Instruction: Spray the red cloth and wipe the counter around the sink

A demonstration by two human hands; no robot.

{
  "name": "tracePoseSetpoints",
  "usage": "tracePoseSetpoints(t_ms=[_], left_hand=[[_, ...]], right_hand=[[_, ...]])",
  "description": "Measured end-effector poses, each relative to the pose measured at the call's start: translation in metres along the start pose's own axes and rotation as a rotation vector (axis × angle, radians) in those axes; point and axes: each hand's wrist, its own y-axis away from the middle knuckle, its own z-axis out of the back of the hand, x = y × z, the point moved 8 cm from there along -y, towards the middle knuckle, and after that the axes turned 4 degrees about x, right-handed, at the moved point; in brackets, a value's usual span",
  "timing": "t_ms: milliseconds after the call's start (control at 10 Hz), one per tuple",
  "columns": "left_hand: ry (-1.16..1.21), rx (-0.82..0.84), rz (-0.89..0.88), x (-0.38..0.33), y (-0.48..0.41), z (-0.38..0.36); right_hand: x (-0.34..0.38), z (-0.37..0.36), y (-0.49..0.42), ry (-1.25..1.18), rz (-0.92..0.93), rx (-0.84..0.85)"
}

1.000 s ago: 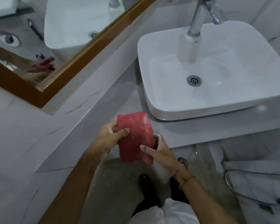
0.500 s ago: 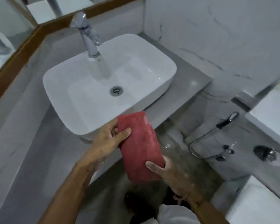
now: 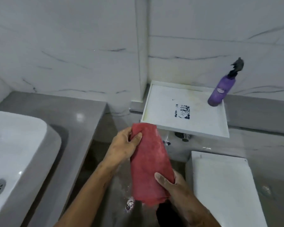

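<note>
The folded red cloth [image 3: 149, 163] hangs upright in front of me, held at both ends. My left hand [image 3: 123, 146] pinches its top left edge with thumb over the fabric. My right hand [image 3: 174, 185] grips its lower right edge. A purple spray bottle [image 3: 220, 90] with a black trigger head stands on the far right corner of a white tray-like shelf [image 3: 164, 99]. The white sink [image 3: 16, 145] sits on the grey counter [image 3: 82, 110] at the left, only partly in view.
White marble-pattern wall tiles fill the back. A white toilet tank lid [image 3: 223, 182] lies at the lower right, with chrome fittings [image 3: 182, 136] under the shelf. The wet grey floor [image 3: 118, 202] shows below the cloth. A grey ledge [image 3: 259, 108] runs right of the shelf.
My view has swung right: the sink slid to the left edge and the shelf with the purple bottle came into view. Both hands still hold the cloth.
</note>
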Motion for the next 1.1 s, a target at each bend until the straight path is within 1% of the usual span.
tracePoseSetpoints(t_ms=[100,200,300,400,500,600,700,800,900,1000,1100], left_hand=[[-0.007,-0.020,-0.006,-0.042,-0.053,-0.011],[-0.044,-0.163,-0.034,-0.092,-0.124,-0.003],[-0.226,-0.024,0.075,-0.083,-0.182,-0.033],[-0.380,0.066,0.178,-0.046,-0.191,-0.066],[-0.603,-0.134,0.204,-0.028,-0.199,-0.068],[-0.689,-0.176,0.196,-0.028,-0.196,-0.073],[-0.725,-0.186,0.257,-0.025,-0.200,-0.075],[-0.765,-0.175,0.223,-0.032,-0.207,-0.067],[-0.816,-0.137,0.169,-0.036,-0.203,-0.069],[-0.925,-0.148,-0.015,-0.071,-0.206,-0.063],[-0.943,-0.119,-0.290,-0.119,-0.204,-0.063]], right_hand=[[0.043,0.025,-0.029,-0.013,0.047,-0.030],[0.119,0.040,-0.085,0.077,0.167,-0.079],[0.155,0.068,-0.157,0.324,0.163,-0.183],[0.147,0.092,-0.185,0.557,0.070,-0.273],[0.137,0.116,-0.197,0.647,0.020,-0.408],[0.133,0.117,-0.196,0.640,0.024,-0.461],[0.133,0.113,-0.204,0.701,-0.020,-0.460],[0.139,0.106,-0.205,0.734,-0.048,-0.480],[0.136,0.103,-0.195,0.824,-0.050,-0.510],[0.165,0.104,-0.187,0.954,0.010,-0.527],[0.224,0.093,-0.172,0.980,0.262,-0.548]])
